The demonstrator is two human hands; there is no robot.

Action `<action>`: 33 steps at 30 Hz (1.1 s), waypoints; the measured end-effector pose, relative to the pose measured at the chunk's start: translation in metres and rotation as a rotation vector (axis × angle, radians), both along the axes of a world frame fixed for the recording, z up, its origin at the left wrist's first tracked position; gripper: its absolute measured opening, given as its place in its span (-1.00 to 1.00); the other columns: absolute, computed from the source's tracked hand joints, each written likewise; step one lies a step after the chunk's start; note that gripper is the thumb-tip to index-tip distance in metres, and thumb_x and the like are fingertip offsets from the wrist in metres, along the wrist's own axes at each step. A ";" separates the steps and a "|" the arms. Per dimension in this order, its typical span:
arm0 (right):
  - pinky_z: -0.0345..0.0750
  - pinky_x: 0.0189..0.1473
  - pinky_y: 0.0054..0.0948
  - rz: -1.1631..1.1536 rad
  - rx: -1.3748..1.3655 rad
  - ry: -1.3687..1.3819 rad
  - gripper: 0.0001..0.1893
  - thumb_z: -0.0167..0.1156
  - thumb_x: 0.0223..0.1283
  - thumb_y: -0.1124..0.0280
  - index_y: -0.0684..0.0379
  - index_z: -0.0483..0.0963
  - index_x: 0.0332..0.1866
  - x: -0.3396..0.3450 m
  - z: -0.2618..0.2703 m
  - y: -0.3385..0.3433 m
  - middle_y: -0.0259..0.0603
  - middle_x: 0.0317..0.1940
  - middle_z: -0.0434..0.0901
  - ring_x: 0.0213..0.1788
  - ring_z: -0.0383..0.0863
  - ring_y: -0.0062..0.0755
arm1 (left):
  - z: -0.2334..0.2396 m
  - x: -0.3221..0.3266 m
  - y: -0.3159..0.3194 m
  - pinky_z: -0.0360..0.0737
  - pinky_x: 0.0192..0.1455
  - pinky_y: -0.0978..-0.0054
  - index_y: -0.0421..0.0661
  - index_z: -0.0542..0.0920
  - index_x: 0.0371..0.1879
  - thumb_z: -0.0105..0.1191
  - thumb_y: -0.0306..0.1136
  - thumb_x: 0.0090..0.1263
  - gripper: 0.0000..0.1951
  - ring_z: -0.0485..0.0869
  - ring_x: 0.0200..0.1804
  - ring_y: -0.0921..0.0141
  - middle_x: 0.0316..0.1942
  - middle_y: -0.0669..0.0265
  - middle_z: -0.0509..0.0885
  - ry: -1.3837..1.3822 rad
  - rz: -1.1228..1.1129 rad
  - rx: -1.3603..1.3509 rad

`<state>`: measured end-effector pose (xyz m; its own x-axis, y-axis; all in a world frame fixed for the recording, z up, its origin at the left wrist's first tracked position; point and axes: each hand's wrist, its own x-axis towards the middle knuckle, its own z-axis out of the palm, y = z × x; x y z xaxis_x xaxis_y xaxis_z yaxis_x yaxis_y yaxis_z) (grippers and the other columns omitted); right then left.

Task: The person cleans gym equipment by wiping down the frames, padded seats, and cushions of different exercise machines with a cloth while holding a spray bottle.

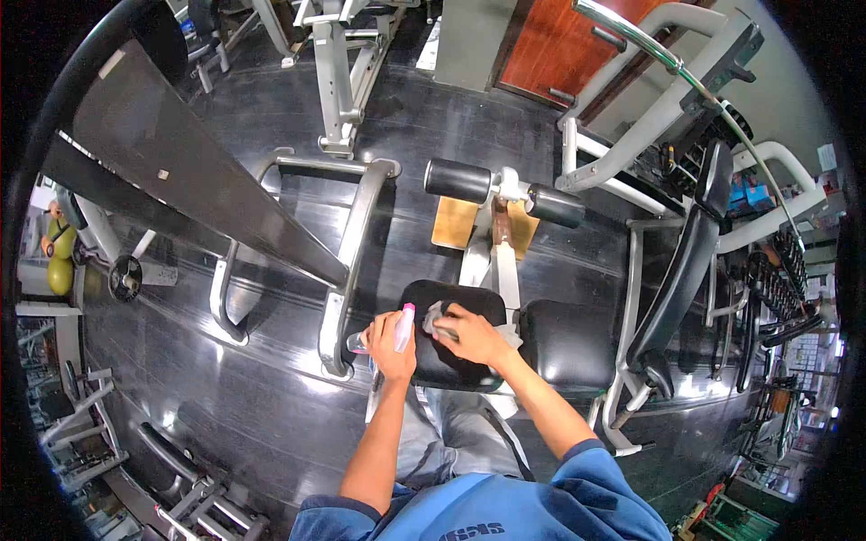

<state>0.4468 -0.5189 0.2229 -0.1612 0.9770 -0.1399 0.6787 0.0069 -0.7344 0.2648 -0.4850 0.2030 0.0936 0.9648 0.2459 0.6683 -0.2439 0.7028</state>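
Note:
My left hand [390, 346] grips a clear spray bottle [404, 328] with a pink nozzle, held over the left edge of a black padded seat [460, 372]. In my right hand [468, 334] is a bunched grey cloth [436, 318], pressed against the top of that same seat. Part of the cloth hangs out on the wrist side; the rest is hidden under my fingers. A second black pad [570, 345] sits right beside the seat.
Black foam rollers [458, 181] on a post stand beyond the seat, above a wooden board [452, 222]. A silver frame [355, 237] rises at the left. An upright backrest [676, 284] and a barbell [734, 128] on a rack are at the right. The floor is dark rubber.

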 end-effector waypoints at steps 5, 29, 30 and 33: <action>0.56 -0.07 -0.14 0.002 -0.035 -0.114 -0.75 0.22 0.19 0.25 0.08 0.57 -0.06 0.023 0.004 0.007 -0.07 -0.17 0.53 -0.12 0.60 0.07 | -0.002 -0.001 -0.002 0.30 0.07 0.23 -0.02 0.63 -0.22 0.24 -0.31 0.21 -0.81 0.58 -0.10 0.30 -0.19 0.39 0.64 0.004 0.092 0.006; 0.55 -0.11 -0.12 0.358 -0.147 -0.093 -0.72 0.22 0.18 0.13 0.01 0.59 -0.08 -0.017 0.010 0.065 -0.13 -0.14 0.51 -0.17 0.62 -0.04 | 0.021 -0.086 0.011 0.47 -0.15 0.32 -0.08 0.66 -0.46 0.44 -0.07 -0.04 -0.64 0.67 -0.30 0.29 -0.42 0.36 0.68 -0.050 -0.377 -0.519; 0.56 -0.09 -0.12 0.296 -0.106 -0.153 -0.71 0.21 0.18 0.12 -0.04 0.60 -0.04 -0.010 0.003 0.072 -0.14 -0.14 0.52 -0.13 0.63 -0.04 | 0.017 -0.086 0.010 0.47 -0.13 0.31 -0.07 0.67 -0.46 0.45 -0.06 -0.05 -0.63 0.67 -0.29 0.30 -0.42 0.36 0.68 -0.049 -0.391 -0.504; 0.58 -0.04 -0.13 0.108 -0.111 -0.292 -0.70 0.23 0.12 0.13 -0.08 0.63 -0.06 -0.013 -0.024 0.097 -0.11 -0.13 0.58 -0.09 0.64 -0.01 | 0.017 -0.086 0.009 0.44 -0.11 0.31 -0.05 0.68 -0.47 0.45 -0.02 -0.08 -0.62 0.67 -0.26 0.32 -0.41 0.37 0.67 -0.030 -0.377 -0.506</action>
<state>0.4339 -0.4215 0.1989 -0.2006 0.9327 -0.2997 0.8604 0.0215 -0.5092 0.1789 -0.4758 0.2198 0.4498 0.8644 -0.2245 0.5797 -0.0914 0.8097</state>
